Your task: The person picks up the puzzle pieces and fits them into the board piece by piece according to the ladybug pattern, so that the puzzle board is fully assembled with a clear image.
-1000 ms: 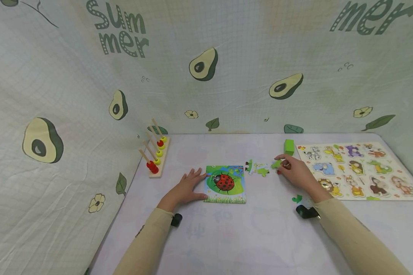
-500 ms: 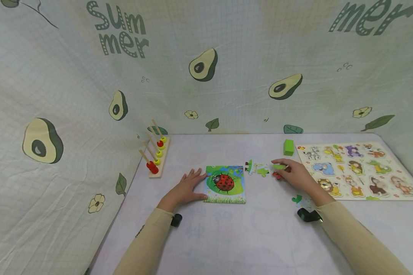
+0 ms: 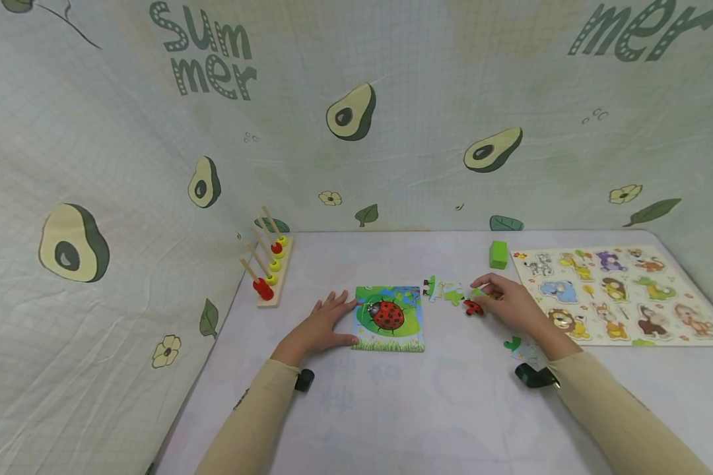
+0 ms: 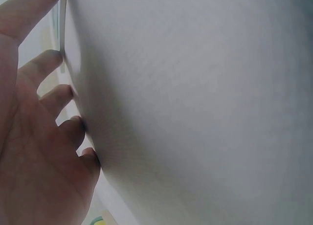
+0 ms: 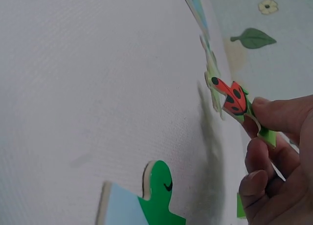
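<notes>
The right hand (image 3: 507, 300) pinched a flat red-and-green ladybug puzzle piece (image 5: 237, 99) in a narrow grip, fingers hiding part, above the pale worktop (image 3: 392, 422). Left, the left hand (image 3: 323, 324), grip wide, met a square ladybug-printed board (image 3: 392, 333). A blue-and-green puzzle piece (image 5: 160, 188), near right, was cut off in the wrist view.

A person wears a lt. tan long-sleeved top, the L sleeve (image 3: 255, 419) & R sleeve (image 3: 618, 409) both ending at the wrist, w/ the L hand (image 3: 321, 330) & R hand (image 3: 508, 305) bare. A dk. marking (image 3: 241, 400), too small to read, runs along the L forearm's outer side. At the L cuff shows a compact blk. unit (image 3: 305, 380) w/ rounded edges; its R counterpart (image 3: 533, 375), also blk., looks longer & glossier, w/ a sm. bright glint.
</notes>
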Action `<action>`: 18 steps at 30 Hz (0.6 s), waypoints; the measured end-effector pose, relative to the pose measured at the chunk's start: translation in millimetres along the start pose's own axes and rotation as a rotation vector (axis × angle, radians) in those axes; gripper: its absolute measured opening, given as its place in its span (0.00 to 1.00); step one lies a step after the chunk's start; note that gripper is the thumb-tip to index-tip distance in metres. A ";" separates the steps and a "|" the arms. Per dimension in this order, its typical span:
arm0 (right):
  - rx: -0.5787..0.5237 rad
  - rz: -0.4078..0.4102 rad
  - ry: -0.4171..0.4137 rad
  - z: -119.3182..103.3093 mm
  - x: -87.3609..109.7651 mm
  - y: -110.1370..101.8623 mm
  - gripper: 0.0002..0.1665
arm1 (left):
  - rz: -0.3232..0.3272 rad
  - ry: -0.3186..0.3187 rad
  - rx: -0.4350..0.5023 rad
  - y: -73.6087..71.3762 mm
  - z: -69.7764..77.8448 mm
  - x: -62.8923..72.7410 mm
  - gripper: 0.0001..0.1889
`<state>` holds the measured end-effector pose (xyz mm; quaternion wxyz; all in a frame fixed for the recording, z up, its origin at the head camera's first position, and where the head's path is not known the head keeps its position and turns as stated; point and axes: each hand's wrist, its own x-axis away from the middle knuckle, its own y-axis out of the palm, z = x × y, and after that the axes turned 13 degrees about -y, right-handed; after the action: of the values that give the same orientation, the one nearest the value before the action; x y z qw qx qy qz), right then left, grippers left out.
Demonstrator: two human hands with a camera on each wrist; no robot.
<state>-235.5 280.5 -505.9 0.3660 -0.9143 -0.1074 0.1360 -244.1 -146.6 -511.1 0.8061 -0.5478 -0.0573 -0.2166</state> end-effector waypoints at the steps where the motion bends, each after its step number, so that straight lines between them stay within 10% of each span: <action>1: -0.005 -0.001 0.004 -0.9 0.2 0.2 0.18 | -0.001 0.000 0.002 -0.1 0.1 0.2 0.46; 18: -0.041 -0.007 -0.022 -3.2 7.0 2.8 0.16 | -0.002 0.004 0.000 -0.7 0.4 1.0 0.46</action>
<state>-227.6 278.5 -506.8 0.3464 -0.9197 -0.1175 0.1424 -243.5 -146.8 -510.0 0.8060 -0.5472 -0.0562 -0.2185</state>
